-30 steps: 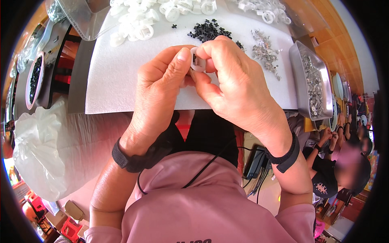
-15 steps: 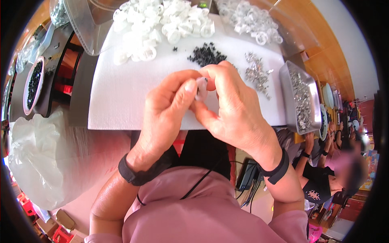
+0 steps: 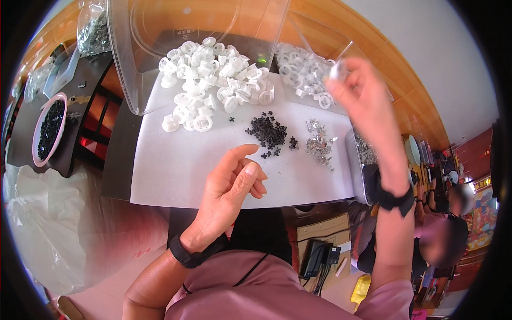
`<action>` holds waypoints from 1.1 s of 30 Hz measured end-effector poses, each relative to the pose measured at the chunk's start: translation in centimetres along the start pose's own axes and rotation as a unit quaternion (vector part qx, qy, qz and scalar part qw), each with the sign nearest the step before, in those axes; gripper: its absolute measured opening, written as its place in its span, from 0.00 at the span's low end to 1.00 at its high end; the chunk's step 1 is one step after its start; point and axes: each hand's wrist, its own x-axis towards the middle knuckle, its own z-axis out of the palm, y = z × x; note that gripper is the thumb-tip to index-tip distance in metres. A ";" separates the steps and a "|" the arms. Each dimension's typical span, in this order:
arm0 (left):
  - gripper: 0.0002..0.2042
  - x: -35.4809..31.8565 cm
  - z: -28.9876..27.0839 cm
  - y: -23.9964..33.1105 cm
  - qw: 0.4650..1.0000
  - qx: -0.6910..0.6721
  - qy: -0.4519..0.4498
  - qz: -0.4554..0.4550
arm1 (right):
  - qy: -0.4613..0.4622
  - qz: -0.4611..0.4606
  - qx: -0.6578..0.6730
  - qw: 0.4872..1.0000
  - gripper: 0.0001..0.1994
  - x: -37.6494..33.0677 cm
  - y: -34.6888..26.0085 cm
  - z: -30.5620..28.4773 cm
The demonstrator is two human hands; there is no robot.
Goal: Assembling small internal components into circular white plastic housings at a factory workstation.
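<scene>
My right hand (image 3: 368, 98), blurred by motion, is raised at the far right over a clear container (image 3: 352, 109) of translucent white parts. It pinches a small white ring-shaped plastic part (image 3: 337, 70) between thumb and fingers. My left hand (image 3: 229, 181) hovers above the near edge of the white foam sheet (image 3: 176, 165), its fingers loosely curled and apart, nothing visible in them. Just beyond it lies a heap of small black cross-shaped pieces (image 3: 268, 132). Right of that are scattered small shiny metal pieces (image 3: 319, 144). A big pile of white ring-shaped parts (image 3: 213, 85) covers the far side.
A clear plastic bin (image 3: 124, 69) lies behind the white pile. At right stands a metal tray (image 3: 349, 160) of shiny pieces. A pink-rimmed bowl (image 3: 65, 114) of black pieces is at left, above a large plastic bag (image 3: 58, 229). Another person (image 3: 437, 240) sits at right.
My hands have come apart. The right one has moved far and to the right with the white part; the left has let go and stays near the sheet's edge. The view has tilted up.
</scene>
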 end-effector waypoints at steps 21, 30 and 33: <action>0.12 0.2 -0.1 -0.7 1.000 0.024 -0.007 -0.005 | -0.133 -0.236 -0.113 0.956 0.13 2.2 -2.5 13.8; 0.12 0.3 -0.3 -0.4 1.000 0.008 -0.008 -0.018 | -0.126 -0.221 -0.161 0.954 0.03 3.2 -2.4 14.9; 0.13 0.4 -0.3 -0.4 1.000 -0.002 -0.007 -0.021 | -0.092 -0.187 -0.064 0.976 0.04 3.1 -2.5 13.7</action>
